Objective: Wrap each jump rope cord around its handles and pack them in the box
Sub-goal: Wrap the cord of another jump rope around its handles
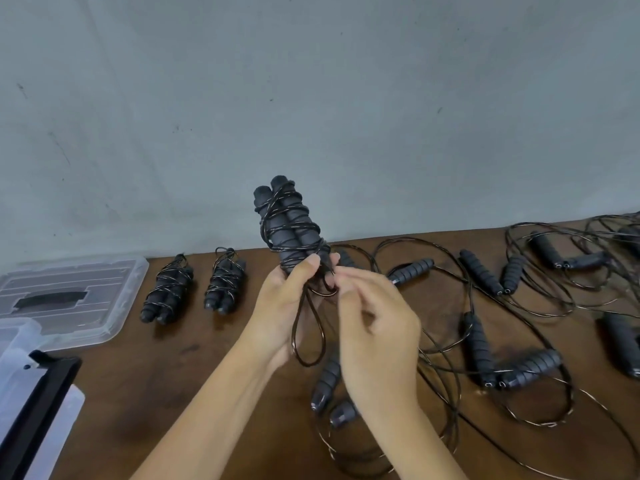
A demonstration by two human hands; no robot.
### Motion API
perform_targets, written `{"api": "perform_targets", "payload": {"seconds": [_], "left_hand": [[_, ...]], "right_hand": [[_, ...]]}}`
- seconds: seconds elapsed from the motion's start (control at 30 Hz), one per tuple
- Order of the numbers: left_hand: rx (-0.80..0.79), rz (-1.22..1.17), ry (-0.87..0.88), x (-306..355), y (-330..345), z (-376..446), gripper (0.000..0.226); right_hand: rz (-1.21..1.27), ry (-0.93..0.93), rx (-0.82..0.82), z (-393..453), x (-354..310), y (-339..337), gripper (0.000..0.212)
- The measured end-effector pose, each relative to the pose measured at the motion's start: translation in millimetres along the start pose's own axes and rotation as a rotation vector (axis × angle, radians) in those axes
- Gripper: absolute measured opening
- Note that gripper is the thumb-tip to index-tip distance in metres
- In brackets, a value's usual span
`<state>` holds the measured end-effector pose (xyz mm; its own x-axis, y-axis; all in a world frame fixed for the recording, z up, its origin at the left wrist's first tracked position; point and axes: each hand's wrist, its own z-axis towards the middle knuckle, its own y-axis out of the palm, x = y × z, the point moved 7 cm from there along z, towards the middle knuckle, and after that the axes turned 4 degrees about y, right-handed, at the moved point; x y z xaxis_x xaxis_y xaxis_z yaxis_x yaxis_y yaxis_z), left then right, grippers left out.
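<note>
Brown wooden counter [214, 358] against a grey wall [311, 98]; left hand [277, 313] grips wrapped handles [289, 226], right hand [377, 341] fingers pinch the cord loop [308, 337]; loose ropes [519, 306] at 3 o'clock.

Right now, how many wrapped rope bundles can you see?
3: two on the table beside the lid, at and, one nearly finished in the left hand.
</note>
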<state>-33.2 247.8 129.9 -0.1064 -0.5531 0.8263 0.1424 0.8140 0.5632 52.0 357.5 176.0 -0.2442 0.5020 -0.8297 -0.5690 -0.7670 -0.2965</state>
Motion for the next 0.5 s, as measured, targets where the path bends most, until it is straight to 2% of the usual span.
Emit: {"api": "perform_targets", "payload": {"seconds": [0.07, 0.13, 0.2, 0.3, 0.4, 0.5], "left_hand": [[0.008, 0.011, 0.015, -6, 11, 4, 0.036], [-0.009, 0.054, 0.023, -14, 21, 8, 0.034], [-0.058, 0.107, 0.029, -24, 31, 12, 0.034], [-0.114, 0.214, 0.067, -32, 49, 15, 0.038], [-0.11, 0.354, 0.138, -36, 63, 18, 0.043], [-0.132, 0.555, 0.245, -37, 67, 20, 0.032]], "right_hand": [[0.081, 0.143, 0.05, 12, 20, -17, 0.018], [0.194, 0.315, -0.047, 23, 42, -18, 0.011], [0.315, 0.441, -0.157, 29, 56, -12, 0.014], [0.347, 0.505, -0.231, 35, 65, -11, 0.026], [0.396, 0.497, -0.262, 44, 72, -17, 0.027], [0.52, 0.543, -0.288, 45, 81, -18, 0.029]]}}
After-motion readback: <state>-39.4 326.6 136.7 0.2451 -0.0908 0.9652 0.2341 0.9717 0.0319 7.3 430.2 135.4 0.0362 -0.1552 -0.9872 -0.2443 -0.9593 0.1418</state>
